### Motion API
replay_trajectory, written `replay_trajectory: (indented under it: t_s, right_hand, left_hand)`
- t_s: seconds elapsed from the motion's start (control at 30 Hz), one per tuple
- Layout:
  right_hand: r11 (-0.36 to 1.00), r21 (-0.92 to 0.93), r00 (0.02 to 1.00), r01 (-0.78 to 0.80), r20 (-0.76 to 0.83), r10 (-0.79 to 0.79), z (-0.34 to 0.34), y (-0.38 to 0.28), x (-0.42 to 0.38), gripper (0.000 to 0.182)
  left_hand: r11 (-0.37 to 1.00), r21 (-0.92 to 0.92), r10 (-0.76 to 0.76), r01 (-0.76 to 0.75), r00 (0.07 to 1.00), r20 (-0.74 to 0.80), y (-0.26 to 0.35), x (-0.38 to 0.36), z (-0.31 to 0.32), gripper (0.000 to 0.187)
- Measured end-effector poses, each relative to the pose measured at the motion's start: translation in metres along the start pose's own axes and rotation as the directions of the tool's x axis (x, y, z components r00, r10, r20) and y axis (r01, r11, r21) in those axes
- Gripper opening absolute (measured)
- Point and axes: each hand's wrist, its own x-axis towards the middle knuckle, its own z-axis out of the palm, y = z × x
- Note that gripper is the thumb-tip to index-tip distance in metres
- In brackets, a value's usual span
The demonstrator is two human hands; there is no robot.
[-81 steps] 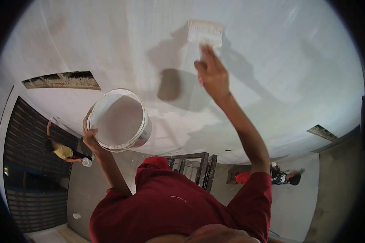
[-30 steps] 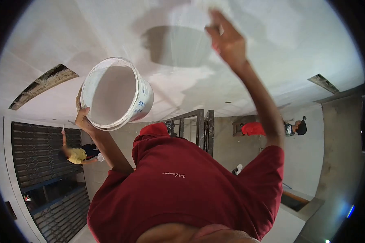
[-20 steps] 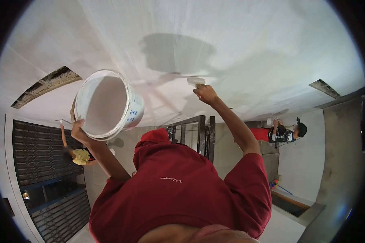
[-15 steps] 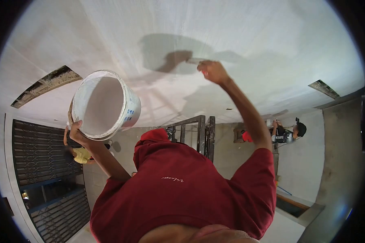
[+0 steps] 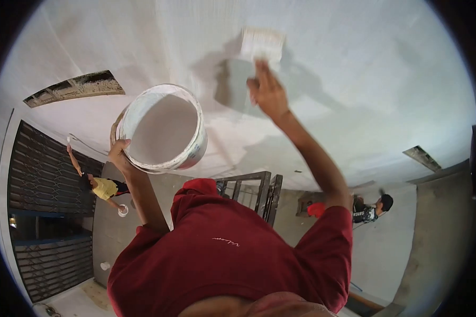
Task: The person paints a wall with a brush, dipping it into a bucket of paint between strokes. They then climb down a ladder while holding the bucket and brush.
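Note:
A wide flat paintbrush [image 5: 262, 45] with pale bristles lies against the pale plastered surface [image 5: 349, 58] in front of me. Its handle end is in my right hand [image 5: 269, 91], whose fingers are blurred and stretch up toward it. To the left, my left hand [image 5: 120, 153] grips the rim and handle side of a white plastic bucket [image 5: 198, 150], with the thumb over the edge. The bucket is tilted so that its mouth faces me. Whitish smears coat its rim, and the inside looks pale. Shadows of my arm and the brush fall on the surface.
A dark metal frame [image 5: 248, 186] stands beyond my red shirt [image 5: 232, 264]. One person in yellow [image 5: 104, 188] is at the left by a folding metal grille [image 5: 47, 169], holding a small white pot [image 5: 123, 210]. Another person [image 5: 373, 208] is at the right. Rectangular openings [image 5: 75, 89] break the surface.
My right hand has moved up with the brush, whose broad side now shows. The bucket has shifted right in view. The person in yellow has an arm raised higher.

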Motion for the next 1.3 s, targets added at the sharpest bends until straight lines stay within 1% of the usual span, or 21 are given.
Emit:
replay_trajectory:
  t_s: [0.1, 0.2, 0.33, 0.37, 0.4, 0.47, 0.5, 0.6, 0.63, 0.67, 0.7, 0.73, 0.77, 0.8, 0.9, 0.97, 1.0, 1.03, 1.13, 1.23, 1.3]
  right_hand:
    - [0.988, 0.155, 0.996, -0.008, 0.090, -0.007, 0.029, -0.034, -0.059, 0.015]
    - [0.941, 0.337, 0.928, 0.020, 0.344, -0.143, 0.026, -0.049, -0.103, 0.011]
    - [0.851, 0.477, 0.876, -0.219, 0.480, -0.044, -0.010, -0.027, -0.129, 0.012]
    - [0.798, 0.517, 0.883, -0.309, 0.467, 0.039, -0.028, -0.017, -0.128, 0.016]
    - [0.806, 0.508, 0.904, -0.304, 0.420, 0.077, -0.048, -0.008, -0.124, 0.017]
    - [0.825, 0.445, 0.898, -0.349, 0.410, 0.159, -0.090, 0.014, -0.104, 0.015]
    - [0.790, 0.449, 0.873, -0.418, 0.438, 0.213, -0.115, 0.025, -0.093, 0.015]
    - [0.830, 0.391, 0.914, -0.397, 0.247, 0.321, -0.185, 0.057, -0.061, 0.018]
    - [0.733, 0.358, 0.816, -0.578, 0.265, 0.514, -0.207, 0.059, -0.051, 0.016]
    - [0.656, 0.370, 0.752, -0.658, 0.273, 0.601, -0.229, 0.061, -0.039, 0.015]
    - [0.604, 0.449, 0.742, -0.658, 0.256, 0.619, -0.242, 0.066, -0.035, 0.012]
    - [0.457, 0.503, 0.649, -0.733, 0.314, 0.693, -0.258, 0.064, -0.029, 0.009]
    - [0.375, 0.464, 0.573, -0.803, 0.425, 0.701, -0.273, 0.059, -0.021, 0.008]
    - [0.294, 0.416, 0.491, -0.861, 0.525, 0.695, -0.281, 0.054, -0.016, 0.008]
    - [0.250, 0.414, 0.482, -0.875, 0.778, 0.403, -0.262, 0.042, -0.030, 0.007]
    - [0.192, 0.313, 0.363, -0.930, 0.863, 0.351, -0.232, 0.019, -0.048, 0.008]
    - [0.214, 0.323, 0.379, -0.922, 0.866, 0.326, -0.217, 0.009, -0.058, 0.009]
    - [0.242, 0.269, 0.326, -0.932, 0.915, 0.238, -0.205, 0.005, -0.066, 0.009]
    - [0.423, 0.192, 0.291, -0.885, 0.939, 0.183, -0.177, -0.007, -0.087, 0.013]
    - [0.410, 0.235, 0.337, -0.881, 0.920, 0.199, -0.166, -0.006, -0.096, 0.017]
    - [0.373, 0.171, 0.255, -0.912, 0.949, 0.186, -0.163, -0.004, -0.091, 0.017]
  left_hand:
    - [0.999, 0.036, -0.025, 0.024, 1.000, 0.018, -0.001, 0.002, 0.001, 0.070]
    - [0.997, 0.057, -0.055, 0.051, 0.996, 0.076, -0.002, -0.003, 0.016, 0.065]
    - [1.000, 0.028, -0.002, -0.002, 0.991, 0.136, -0.027, -0.011, 0.041, 0.059]
    - [0.999, 0.049, -0.002, -0.006, 0.987, 0.159, -0.036, -0.015, 0.045, 0.060]
    - [0.997, 0.076, -0.003, -0.010, 0.984, 0.179, -0.042, -0.019, 0.048, 0.060]
    - [0.977, -0.070, -0.191, 0.200, 0.974, 0.120, -0.055, -0.024, 0.065, 0.067]
    - [0.961, -0.106, -0.236, 0.254, 0.959, 0.154, -0.065, -0.025, 0.071, 0.068]
    - [0.884, -0.172, -0.389, 0.435, 0.888, 0.247, -0.095, -0.038, 0.092, 0.069]
    - [0.855, -0.170, -0.443, 0.490, 0.860, 0.252, -0.098, -0.044, 0.105, 0.069]
    - [0.821, -0.167, -0.499, 0.546, 0.828, 0.255, -0.104, -0.052, 0.114, 0.068]
    - [0.798, -0.176, -0.517, 0.576, 0.805, 0.291, -0.115, -0.056, 0.119, 0.067]
    - [0.796, -0.150, -0.531, 0.586, 0.795, 0.293, -0.123, -0.063, 0.126, 0.067]
    - [0.794, -0.121, -0.545, 0.596, 0.786, 0.293, -0.130, -0.073, 0.132, 0.067]
    - [0.793, -0.096, -0.554, 0.601, 0.778, 0.294, -0.137, -0.083, 0.137, 0.067]
    - [0.771, -0.084, -0.590, 0.631, 0.758, 0.279, -0.154, -0.104, 0.149, 0.067]
    - [0.783, -0.055, -0.581, 0.620, 0.759, 0.294, -0.159, -0.109, 0.152, 0.066]
    - [0.785, -0.049, -0.578, 0.618, 0.758, 0.302, -0.158, -0.111, 0.155, 0.066]
    - [0.786, -0.043, -0.576, 0.617, 0.756, 0.311, -0.156, -0.113, 0.158, 0.066]
    - [0.788, -0.011, -0.578, 0.616, 0.745, 0.333, -0.155, -0.117, 0.163, 0.065]
    - [0.798, 0.011, -0.566, 0.603, 0.742, 0.358, -0.158, -0.118, 0.163, 0.066]
    - [0.799, -0.018, -0.552, 0.601, 0.745, 0.374, -0.161, -0.118, 0.162, 0.065]
